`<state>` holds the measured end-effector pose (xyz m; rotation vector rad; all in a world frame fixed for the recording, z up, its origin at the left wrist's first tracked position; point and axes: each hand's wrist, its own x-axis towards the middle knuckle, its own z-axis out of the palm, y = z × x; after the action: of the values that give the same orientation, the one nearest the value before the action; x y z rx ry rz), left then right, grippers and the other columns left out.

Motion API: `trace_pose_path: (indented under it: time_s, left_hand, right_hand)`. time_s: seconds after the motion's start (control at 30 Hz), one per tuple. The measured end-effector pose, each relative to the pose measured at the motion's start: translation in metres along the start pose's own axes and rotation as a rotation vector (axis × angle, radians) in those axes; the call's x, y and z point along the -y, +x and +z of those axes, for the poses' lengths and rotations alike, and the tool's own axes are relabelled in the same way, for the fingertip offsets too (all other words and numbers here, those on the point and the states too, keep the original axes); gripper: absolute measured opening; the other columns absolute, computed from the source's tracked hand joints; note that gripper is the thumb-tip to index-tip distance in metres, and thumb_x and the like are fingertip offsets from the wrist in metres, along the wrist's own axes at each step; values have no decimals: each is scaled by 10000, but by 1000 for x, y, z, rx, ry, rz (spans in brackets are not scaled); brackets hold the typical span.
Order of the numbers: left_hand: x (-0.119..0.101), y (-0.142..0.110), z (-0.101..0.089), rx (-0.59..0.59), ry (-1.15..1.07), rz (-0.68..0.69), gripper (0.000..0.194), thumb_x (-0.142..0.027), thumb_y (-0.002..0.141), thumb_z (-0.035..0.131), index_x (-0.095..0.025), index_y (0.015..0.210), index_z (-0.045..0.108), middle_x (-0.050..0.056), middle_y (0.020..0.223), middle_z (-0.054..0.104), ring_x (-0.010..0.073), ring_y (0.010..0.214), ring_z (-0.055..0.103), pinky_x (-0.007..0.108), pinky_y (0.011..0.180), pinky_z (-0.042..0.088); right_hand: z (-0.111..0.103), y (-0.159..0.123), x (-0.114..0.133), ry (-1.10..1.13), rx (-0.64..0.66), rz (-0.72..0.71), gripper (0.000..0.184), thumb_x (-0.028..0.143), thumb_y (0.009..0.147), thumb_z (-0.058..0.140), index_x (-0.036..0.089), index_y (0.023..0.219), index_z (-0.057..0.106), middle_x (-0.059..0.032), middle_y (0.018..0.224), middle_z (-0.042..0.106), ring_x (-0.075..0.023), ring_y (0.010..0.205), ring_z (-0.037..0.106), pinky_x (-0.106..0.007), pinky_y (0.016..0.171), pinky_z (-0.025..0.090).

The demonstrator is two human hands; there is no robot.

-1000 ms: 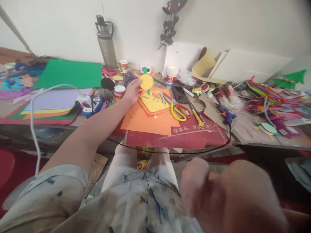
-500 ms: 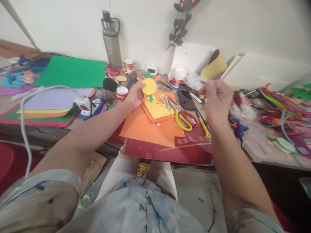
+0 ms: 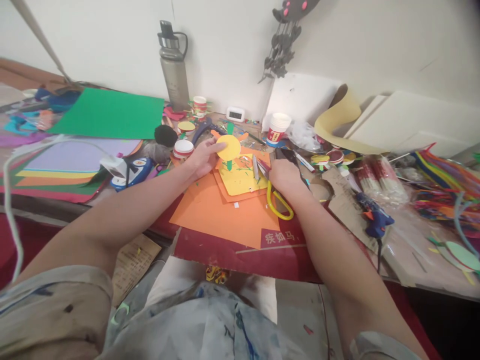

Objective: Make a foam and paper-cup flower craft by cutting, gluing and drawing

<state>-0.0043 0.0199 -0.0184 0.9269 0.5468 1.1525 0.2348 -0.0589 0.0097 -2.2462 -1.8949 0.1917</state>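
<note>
My left hand (image 3: 205, 159) pinches the edge of a yellow paper disc (image 3: 229, 148) with green and orange paper strips sticking out around it. It is held above yellow paper squares (image 3: 240, 181) sprinkled with green snippets. My right hand (image 3: 287, 175) is low over the table beside yellow-handled scissors (image 3: 279, 202). Its fingers are curled, and what they grip, if anything, is hidden. The hand covers the red-handled scissors and most of a black phone (image 3: 288, 156). Orange paper (image 3: 221, 215) lies under the squares.
A grey bottle (image 3: 175, 77) stands by the wall, with a small digital clock (image 3: 235, 114) and a stack of paper cups (image 3: 278, 129) to its right. Green paper (image 3: 112, 112) lies left. A blue glue gun (image 3: 376, 215) and bundled pipe cleaners (image 3: 446, 175) lie right.
My right hand has come down and left from the air to the scissors and phone. My left hand still holds the yellow disc, now slightly lower. The view has shifted slightly.
</note>
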Motion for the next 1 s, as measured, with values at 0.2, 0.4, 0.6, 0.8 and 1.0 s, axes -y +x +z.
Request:
trace_pose_path:
  time_s: [0.2,0.4,0.6,0.8,1.0]
  left_hand:
    - [0,-3,7,36,35,-34,268,-144,702,896,-108,934,766,100,892,823,202,836,782,304,821,620]
    - [-6,-6,11,17,64,-38,291,-158,690,821,-128,954,703,44,878,797,155,786,727,297,796,587]
    - [-21,-1,21,41,73,-80,333,-95,639,849,-125,930,691,24,843,771,150,773,717,279,717,551]
    - [-10,-3,27,125,72,-101,421,-211,672,964,-124,1024,751,57,945,805,137,781,722,275,722,551]
    - [12,-12,16,184,39,-135,500,-338,616,1060,-106,967,790,77,940,818,158,866,764,303,876,598]
  right_hand:
    - [-2,-1,-24,345,-322,-103,687,194,884,676,184,1555,529,-136,1032,762,-334,950,720,-522,957,566]
    - [3,12,-21,1119,-502,-289,199,374,920,646,261,1068,717,44,681,566,-164,581,576,-355,649,574]
    - [-5,11,20,1285,-592,-508,485,420,775,892,339,1136,579,43,876,664,-185,766,694,-351,694,606]
    - [-3,5,48,1217,-706,-436,439,696,1048,566,273,993,666,41,672,577,-156,555,564,-330,573,526]
    - [13,-15,42,1149,-660,-421,499,697,1041,605,230,980,770,2,778,689,-139,656,614,-296,624,525]
